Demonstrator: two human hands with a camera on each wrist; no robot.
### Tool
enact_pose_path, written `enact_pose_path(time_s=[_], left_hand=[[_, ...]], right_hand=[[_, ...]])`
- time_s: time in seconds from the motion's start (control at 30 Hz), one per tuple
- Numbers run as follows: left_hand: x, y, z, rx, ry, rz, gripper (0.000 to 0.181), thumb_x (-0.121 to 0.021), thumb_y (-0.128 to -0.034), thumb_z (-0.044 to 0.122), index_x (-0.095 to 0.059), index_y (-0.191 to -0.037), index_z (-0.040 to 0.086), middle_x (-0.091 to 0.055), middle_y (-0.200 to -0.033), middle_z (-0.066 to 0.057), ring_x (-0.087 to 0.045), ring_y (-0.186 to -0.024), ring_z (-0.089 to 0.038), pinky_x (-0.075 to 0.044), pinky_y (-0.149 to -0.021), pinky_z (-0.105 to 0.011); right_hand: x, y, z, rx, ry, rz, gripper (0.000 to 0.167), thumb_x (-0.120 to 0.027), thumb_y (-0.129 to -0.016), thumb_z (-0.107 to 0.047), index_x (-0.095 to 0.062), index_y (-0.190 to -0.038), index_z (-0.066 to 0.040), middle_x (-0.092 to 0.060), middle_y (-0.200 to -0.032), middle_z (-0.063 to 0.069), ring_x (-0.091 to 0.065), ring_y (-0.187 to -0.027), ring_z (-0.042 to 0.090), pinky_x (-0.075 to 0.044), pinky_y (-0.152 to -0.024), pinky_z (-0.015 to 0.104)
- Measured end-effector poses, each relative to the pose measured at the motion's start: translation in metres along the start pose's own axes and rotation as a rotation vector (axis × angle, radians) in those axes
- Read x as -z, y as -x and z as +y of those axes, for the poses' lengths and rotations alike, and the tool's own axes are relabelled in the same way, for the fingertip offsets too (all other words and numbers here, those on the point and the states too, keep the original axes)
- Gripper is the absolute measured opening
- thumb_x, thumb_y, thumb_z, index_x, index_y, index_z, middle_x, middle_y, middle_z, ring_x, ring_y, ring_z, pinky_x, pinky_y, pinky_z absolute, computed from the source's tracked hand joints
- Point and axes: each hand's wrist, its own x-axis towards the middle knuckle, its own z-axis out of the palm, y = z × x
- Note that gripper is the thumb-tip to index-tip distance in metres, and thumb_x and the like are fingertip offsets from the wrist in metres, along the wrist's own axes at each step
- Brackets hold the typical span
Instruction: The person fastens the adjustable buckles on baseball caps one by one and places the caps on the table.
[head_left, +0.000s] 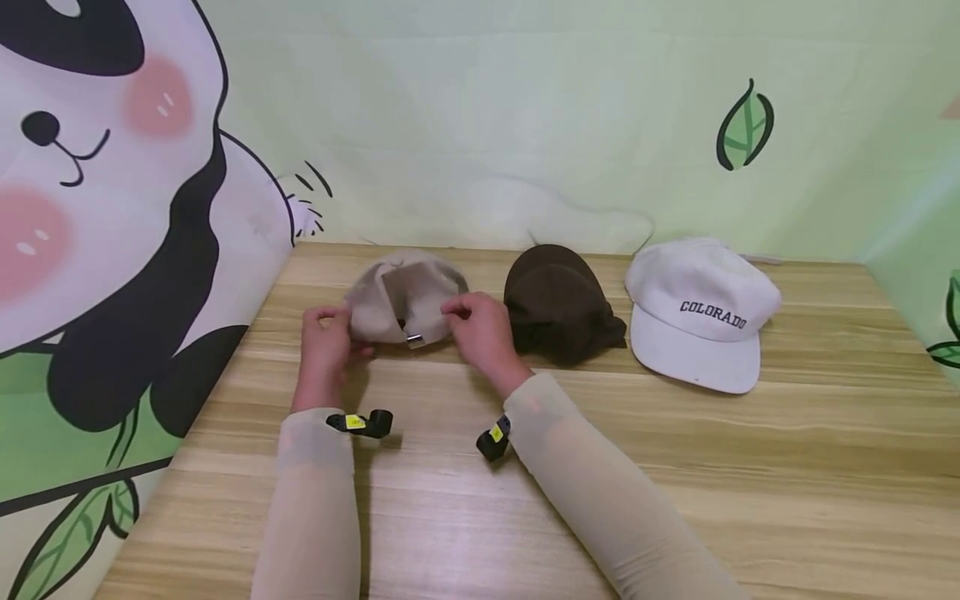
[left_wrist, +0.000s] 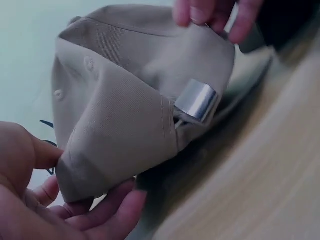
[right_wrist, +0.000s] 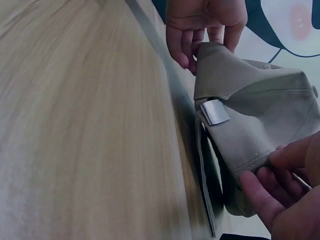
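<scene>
A beige cap (head_left: 375, 308) with a dented crown and a metal strap buckle (head_left: 415, 338) is held between both hands at the table's back left. The left hand (head_left: 326, 346) pinches its left edge; in the left wrist view the thumb lies on the fabric (left_wrist: 125, 115) and the fingers are beneath. On the right side, the right hand (head_left: 483, 333) pinches the other edge, thumb and fingers gripping the cloth (right_wrist: 270, 120) in the right wrist view. The silver buckle (right_wrist: 215, 112) faces the wearer.
A dark brown cap (head_left: 555, 308) lies just right of the right hand. Farther right is a white cap (head_left: 697, 308) lettered COLORADO. Behind the wooden table (head_left: 675, 467) hangs a pale green backdrop (head_left: 480, 108), with a panda drawing at left.
</scene>
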Motion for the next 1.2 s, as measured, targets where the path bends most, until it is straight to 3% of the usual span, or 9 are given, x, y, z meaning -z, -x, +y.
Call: enact_pose_path(time_s=[0.17,0.37,0.57,0.67,0.77,0.9,1.0,1.07,1.2], left_hand=[[0.004,0.001,0.007,-0.022,0.257,-0.12,0.049,-0.055,-0.098,0.016,-0.021,-0.133,0.024,-0.041,-0.12,-0.007,-0.061,-0.086,-0.017,-0.058,-0.075,-0.033],[0.008,0.004,0.008,-0.194,0.484,-0.294,0.091,-0.056,-0.0874,-0.015,-0.015,-0.149,0.037,-0.044,-0.129,-0.008,-0.052,-0.112,-0.02,-0.052,-0.085,-0.027],[0.009,0.006,0.005,-0.316,0.529,-0.413,0.099,-0.043,-0.0846,-0.026,-0.011,-0.152,0.039,-0.04,-0.141,-0.011,-0.047,-0.121,-0.02,-0.052,-0.084,-0.021],[0.008,0.006,0.005,-0.344,0.468,-0.387,0.101,-0.038,-0.083,-0.028,-0.011,-0.152,0.04,-0.04,-0.144,-0.012,-0.045,-0.126,-0.02,-0.051,-0.09,-0.02],[0.005,0.004,0.005,-0.322,0.474,-0.289,0.099,-0.044,-0.0843,-0.026,-0.015,-0.151,0.04,-0.047,-0.137,-0.015,-0.048,-0.123,-0.021,-0.052,-0.089,-0.022],[-0.002,0.001,0.005,-0.254,0.628,-0.101,0.087,-0.057,-0.0837,-0.021,-0.023,-0.147,0.028,-0.055,-0.121,-0.017,-0.058,-0.105,-0.022,-0.054,-0.077,-0.025],[-0.007,-0.003,0.004,-0.194,0.731,0.006,0.062,-0.062,-0.0826,-0.018,-0.038,-0.132,0.01,-0.06,-0.105,-0.012,-0.066,-0.085,-0.018,-0.056,-0.071,-0.024],[-0.008,-0.004,0.003,-0.135,0.754,0.033,0.037,-0.065,-0.0827,-0.014,-0.051,-0.113,0.002,-0.066,-0.091,-0.01,-0.068,-0.071,-0.016,-0.056,-0.066,-0.024],[-0.008,-0.005,0.002,-0.027,0.737,-0.026,0.006,-0.069,-0.086,-0.002,-0.066,-0.086,0.004,-0.07,-0.071,-0.007,-0.068,-0.059,-0.016,-0.054,-0.057,-0.027]], right_hand=[[0.005,-0.002,-0.004,-0.04,-0.034,-0.011,0.017,-0.062,-0.091,-0.012,-0.075,-0.103,-0.013,-0.07,-0.105,0.005,-0.064,-0.102,0.02,-0.053,-0.089,0.033],[0.013,-0.006,-0.007,-0.077,-0.117,-0.04,0.019,-0.062,-0.092,-0.015,-0.074,-0.106,-0.014,-0.068,-0.109,0.004,-0.062,-0.102,0.019,-0.053,-0.086,0.032],[0.021,-0.01,-0.01,-0.082,-0.156,-0.043,0.018,-0.062,-0.093,-0.017,-0.074,-0.104,-0.014,-0.068,-0.108,0.003,-0.061,-0.096,0.017,-0.054,-0.082,0.03],[0.026,-0.012,-0.011,-0.085,-0.17,-0.04,0.017,-0.063,-0.093,-0.018,-0.074,-0.105,-0.015,-0.069,-0.107,0.002,-0.061,-0.096,0.017,-0.054,-0.082,0.03],[0.028,-0.014,-0.011,-0.092,-0.177,-0.038,0.017,-0.064,-0.092,-0.02,-0.075,-0.105,-0.016,-0.071,-0.105,0.002,-0.062,-0.095,0.016,-0.054,-0.081,0.03],[0.029,-0.015,-0.013,-0.09,-0.182,-0.032,0.018,-0.066,-0.09,-0.022,-0.075,-0.104,-0.016,-0.072,-0.102,0.001,-0.063,-0.094,0.015,-0.055,-0.079,0.029],[0.029,-0.015,-0.014,-0.087,-0.188,-0.024,0.018,-0.067,-0.09,-0.022,-0.075,-0.104,-0.016,-0.072,-0.101,0.001,-0.063,-0.093,0.015,-0.054,-0.079,0.029],[0.029,-0.015,-0.014,-0.087,-0.193,-0.02,0.018,-0.067,-0.09,-0.022,-0.075,-0.104,-0.016,-0.072,-0.102,0.001,-0.063,-0.093,0.015,-0.055,-0.079,0.029],[0.029,-0.014,-0.014,-0.087,-0.204,-0.01,0.018,-0.067,-0.09,-0.022,-0.075,-0.105,-0.016,-0.07,-0.104,0.002,-0.062,-0.096,0.016,-0.055,-0.081,0.03]])
